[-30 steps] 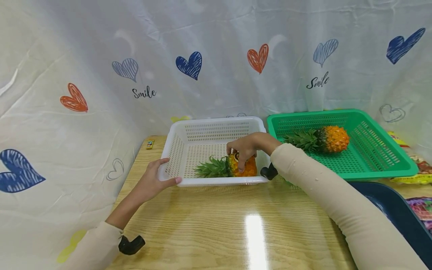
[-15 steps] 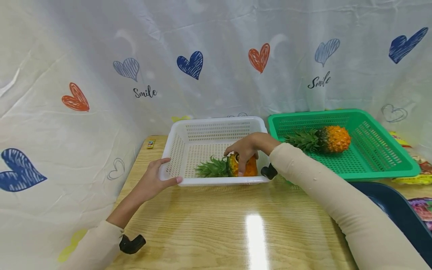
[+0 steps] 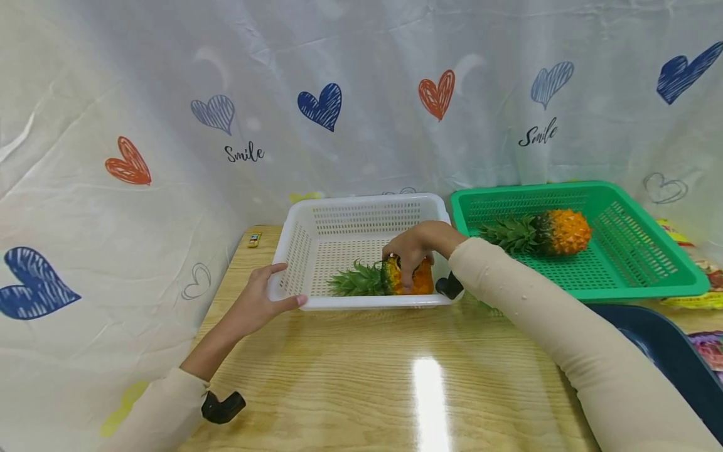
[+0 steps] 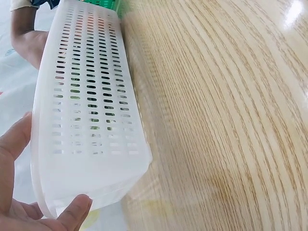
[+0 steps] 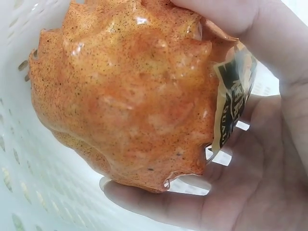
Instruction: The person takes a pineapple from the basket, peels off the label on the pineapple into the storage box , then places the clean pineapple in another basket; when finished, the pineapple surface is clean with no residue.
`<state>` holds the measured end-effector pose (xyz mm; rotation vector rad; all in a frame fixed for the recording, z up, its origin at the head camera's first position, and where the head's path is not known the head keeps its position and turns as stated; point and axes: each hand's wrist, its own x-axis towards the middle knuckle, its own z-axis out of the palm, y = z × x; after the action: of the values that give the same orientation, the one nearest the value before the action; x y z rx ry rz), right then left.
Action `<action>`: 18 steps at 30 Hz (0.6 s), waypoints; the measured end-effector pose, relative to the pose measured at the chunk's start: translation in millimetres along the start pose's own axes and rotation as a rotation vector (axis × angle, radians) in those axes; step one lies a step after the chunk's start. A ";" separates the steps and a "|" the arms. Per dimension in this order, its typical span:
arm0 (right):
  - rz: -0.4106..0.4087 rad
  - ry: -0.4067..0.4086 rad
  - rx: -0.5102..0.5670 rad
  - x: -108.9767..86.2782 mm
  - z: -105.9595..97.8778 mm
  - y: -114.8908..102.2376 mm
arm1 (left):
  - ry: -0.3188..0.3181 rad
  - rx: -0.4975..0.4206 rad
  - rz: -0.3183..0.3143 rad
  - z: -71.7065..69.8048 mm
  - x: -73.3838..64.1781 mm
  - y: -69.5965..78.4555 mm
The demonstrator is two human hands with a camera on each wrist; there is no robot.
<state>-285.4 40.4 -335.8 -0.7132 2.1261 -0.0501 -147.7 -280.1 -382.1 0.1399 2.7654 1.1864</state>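
Pineapple (image 3: 422, 286) lying on its side in the white basket (image 3: 367, 302)

The right hand (image 3: 414, 246) is reaching down from above and gripping the orange body, thumb and fingers curling around it with the label (image 5: 236, 91) sitting toward the palm. The left hand (image 3: 262, 296) is holding the basket's near left corner, its thumb resting along the front rim.

Slipping looks like the main risk: the skin is shining and bulging unevenly, and the hand is holding only the body, so the leafy end could swing or sag. Leaves (image 3: 357, 280) might also be catching in the slotted floor, and a loosening left hand could let the basket slide.

The long axis is running left to right beside the near wall, leaves pointing left and the rounded base facing the right wall.

Farther right, another pineapple (image 3: 569, 232) is lying in a green basket (image 3: 627, 293), both baskets resting on the table (image 3: 339, 376).
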 end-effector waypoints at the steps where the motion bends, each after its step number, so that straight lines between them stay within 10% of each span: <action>1: -0.001 0.002 -0.003 -0.3 0.1 0.0 | -0.001 -0.001 -0.001 0.1 0.1 -0.1; 18: -0.055 0.070 -0.013 -4.5 -6.2 3.0 | -0.005 0.000 0.030 -0.1 -0.7 0.3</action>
<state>-289.4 43.9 -329.5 -0.7876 2.1749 -0.0920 -147.0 -280.1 -381.7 0.1854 2.7679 1.1920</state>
